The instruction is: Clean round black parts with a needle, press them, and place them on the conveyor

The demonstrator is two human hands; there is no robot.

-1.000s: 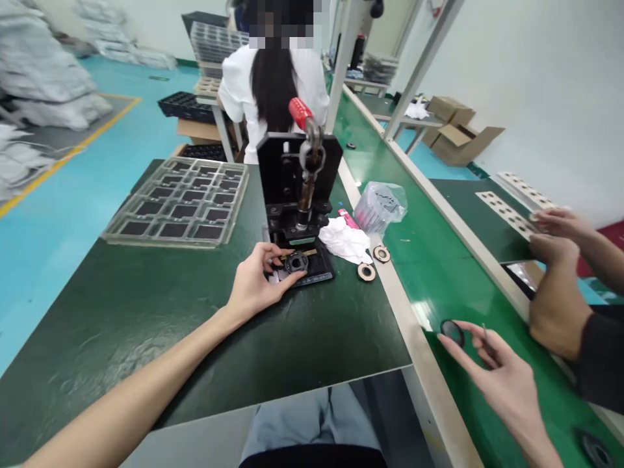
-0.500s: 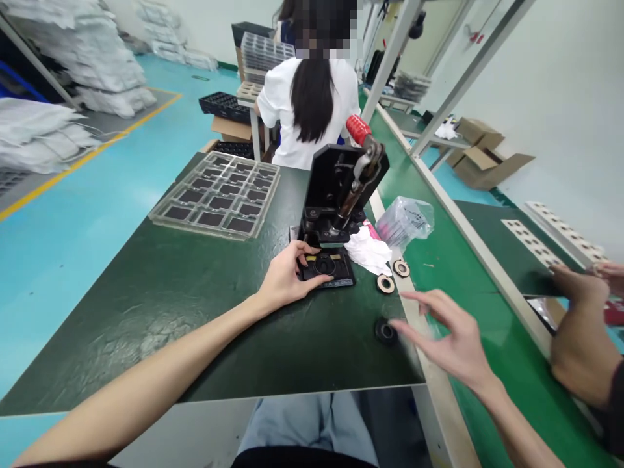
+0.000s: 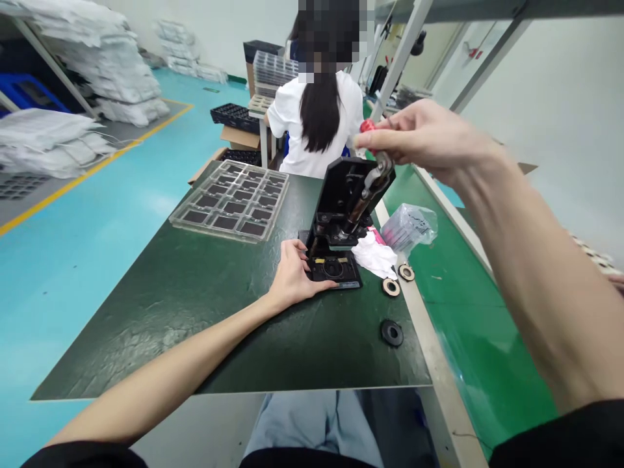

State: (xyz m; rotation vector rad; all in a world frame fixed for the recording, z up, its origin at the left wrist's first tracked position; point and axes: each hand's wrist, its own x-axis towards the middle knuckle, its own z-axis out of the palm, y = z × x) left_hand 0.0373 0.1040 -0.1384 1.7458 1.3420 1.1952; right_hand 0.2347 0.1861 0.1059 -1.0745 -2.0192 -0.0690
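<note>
A black hand-lever press [image 3: 336,185] stands on the dark green table. My left hand [image 3: 291,276] rests at its base plate [image 3: 350,284], thumb along the front edge and fingers curled at the left side. In the base sits a round black part [image 3: 333,267]. Raised at the right, my right hand [image 3: 424,136] is closed on the press's red lever grip [image 3: 367,125]. Near the table's right edge lies a black ring [image 3: 392,333]. Two tan-faced rings, one nearer [image 3: 390,287] and one farther [image 3: 406,273], lie beyond it.
A clear plastic tray [image 3: 176,221] with dark square pieces lies left of the press. White crumpled cloth [image 3: 374,255] and a clear plastic bag [image 3: 409,227] are on the right. A person in a white shirt [image 3: 312,123] sits beyond the table. A green belt surface [image 3: 468,344] runs alongside.
My right hand has moved up from beside the black ring to the red lever grip and closed on it. The black ring lies free on the table. My left hand stays at the base.
</note>
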